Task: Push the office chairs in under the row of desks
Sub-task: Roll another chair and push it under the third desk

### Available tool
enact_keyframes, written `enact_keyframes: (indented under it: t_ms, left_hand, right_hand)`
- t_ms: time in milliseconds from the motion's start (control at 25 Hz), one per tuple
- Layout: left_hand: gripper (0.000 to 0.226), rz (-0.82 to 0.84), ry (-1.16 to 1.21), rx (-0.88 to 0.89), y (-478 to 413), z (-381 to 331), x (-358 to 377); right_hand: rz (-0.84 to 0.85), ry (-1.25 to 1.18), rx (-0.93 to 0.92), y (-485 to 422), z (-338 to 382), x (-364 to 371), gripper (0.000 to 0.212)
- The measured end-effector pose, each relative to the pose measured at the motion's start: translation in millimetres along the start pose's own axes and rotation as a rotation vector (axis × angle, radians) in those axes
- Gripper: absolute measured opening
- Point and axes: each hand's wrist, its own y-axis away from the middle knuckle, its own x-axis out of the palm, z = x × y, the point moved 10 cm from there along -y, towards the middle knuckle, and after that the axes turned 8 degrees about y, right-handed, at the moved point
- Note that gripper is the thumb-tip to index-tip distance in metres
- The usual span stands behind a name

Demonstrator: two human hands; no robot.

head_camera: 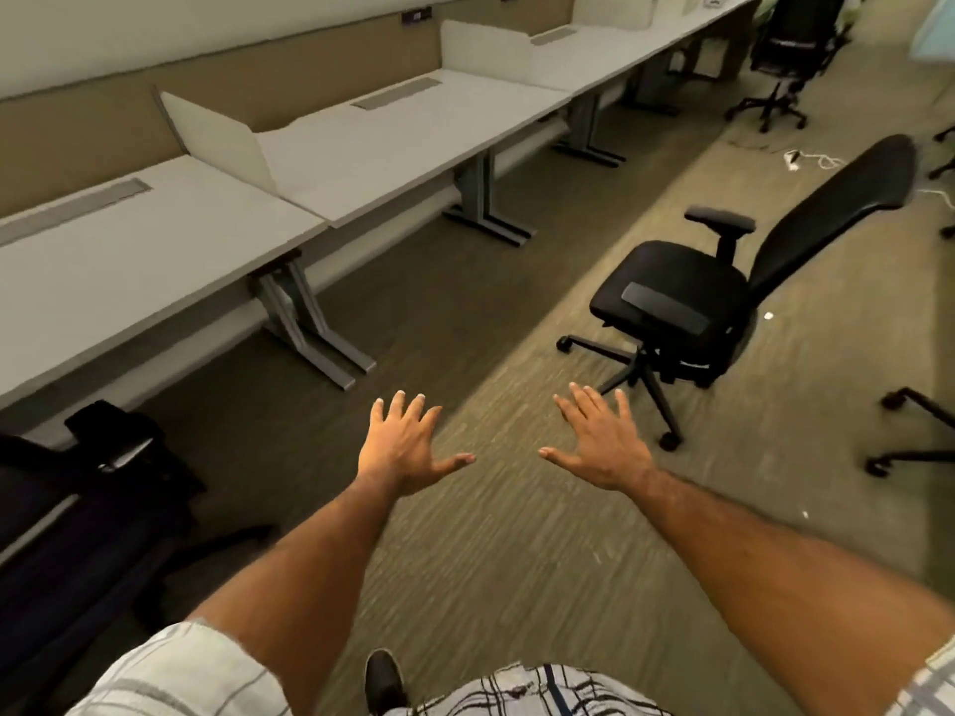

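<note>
Both our hands, left hand (408, 447) and right hand (602, 447), reach out empty, fingers spread, toward the black office chair (687, 297) stranded well clear of the desk surface (403, 142), ready to push.

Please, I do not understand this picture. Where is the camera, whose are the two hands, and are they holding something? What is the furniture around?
The camera sits on a person's head and looks forward and down. The left hand and right hand are that person's own, open with fingers spread, holding nothing. A row of desks runs along the left; their tops look almost bare. One black office chair stands out on the carpet, away from the desks. Another chair stands farther back, and a dark chair is at the near left.
</note>
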Motion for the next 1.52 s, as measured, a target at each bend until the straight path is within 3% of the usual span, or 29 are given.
enact_keyframes:
  t_ms: [320,600,840,1000,1200,1360,1520]
  left_hand:
    - [0.121,0.098,-0.080,0.385,-125,-212,21]
    - [0.106,0.181,-0.070,0.608,-238,-382,40]
    - [0.110,0.152,-0.084,0.796,-299,-489,35]
    - [0.125,0.195,-0.098,0.793,-338,-538,38]
    - [0.126,0.229,-0.043,0.718,-383,-605,38]
    - [0.137,0.176,0.060,0.630,-424,-680,27]
    - [0.131,0.114,0.125,0.565,-452,-763,-1]
  right_hand:
    - [0.080,-0.100,0.367,66,-199,60,0.095]
    - [0.128,-0.091,0.565,99,-355,76,0.095]
    - [0.139,-0.152,0.745,114,-441,84,0.089]
    - [0.170,-0.164,0.745,111,-491,98,0.087]
    - [0.134,-0.187,0.687,83,-581,115,0.088]
    - [0.156,-0.146,0.588,57,-668,128,0.088]
    - [0.153,-0.107,0.472,35,-759,117,0.090]
